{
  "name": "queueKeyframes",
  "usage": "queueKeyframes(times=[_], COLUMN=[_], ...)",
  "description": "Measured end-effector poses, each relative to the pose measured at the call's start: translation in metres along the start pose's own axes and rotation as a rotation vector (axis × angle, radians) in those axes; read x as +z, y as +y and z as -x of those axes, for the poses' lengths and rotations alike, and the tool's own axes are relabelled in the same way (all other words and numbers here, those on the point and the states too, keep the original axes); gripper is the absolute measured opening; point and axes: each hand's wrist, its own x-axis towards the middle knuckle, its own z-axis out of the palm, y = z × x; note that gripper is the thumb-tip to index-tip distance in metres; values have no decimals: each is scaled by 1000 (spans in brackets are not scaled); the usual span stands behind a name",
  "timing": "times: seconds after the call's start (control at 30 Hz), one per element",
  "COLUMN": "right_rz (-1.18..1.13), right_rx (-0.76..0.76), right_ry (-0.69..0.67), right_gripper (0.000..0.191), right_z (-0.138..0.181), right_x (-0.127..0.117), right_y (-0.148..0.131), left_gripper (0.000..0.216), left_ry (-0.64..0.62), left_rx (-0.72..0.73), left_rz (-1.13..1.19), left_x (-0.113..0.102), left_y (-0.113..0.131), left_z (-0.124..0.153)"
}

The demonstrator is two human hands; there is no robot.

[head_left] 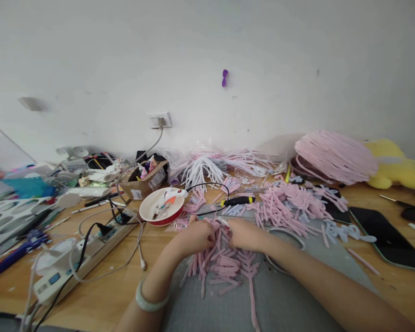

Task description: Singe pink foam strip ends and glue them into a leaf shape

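My left hand is closed, with its fingers on pink pipe cleaner pieces above the grey cutting mat. Close beside it, my right hand is closed on the same pink bunch, its fingertips partly hidden. A small white and red thing lies between the hands, too small to name. Below them is a heap of short pink pipe cleaner cuttings. To its right lies a branch-shaped pink piece with a long stem. A yellow and black handled tool rests just beyond my hands.
A white and red bowl holds a glue gun. On the left are a power strip and loose cables. More pink pieces and a phone lie on the right. White pipe cleaners lie near the wall.
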Motion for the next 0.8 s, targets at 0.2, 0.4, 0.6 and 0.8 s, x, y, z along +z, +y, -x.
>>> queueKeyframes(times=[0.2,0.4,0.6,0.8], right_rz=[-588,-836,-898,-900], right_rx=[73,91,87,95], right_ry=[169,321,304,292], right_gripper=[20,20,20,18], right_z=[-14,-16,-18,-15], right_x=[-5,-1,2,-1], right_y=[4,4,6,2], left_gripper=[17,24,19,18], left_ry=[258,369,322,281], left_rx=[-109,-169,-173,-171], left_rz=[291,676,856,958], left_x=[-2,0,2,1], left_y=[8,12,11,10], left_z=[-4,-11,-12,-11])
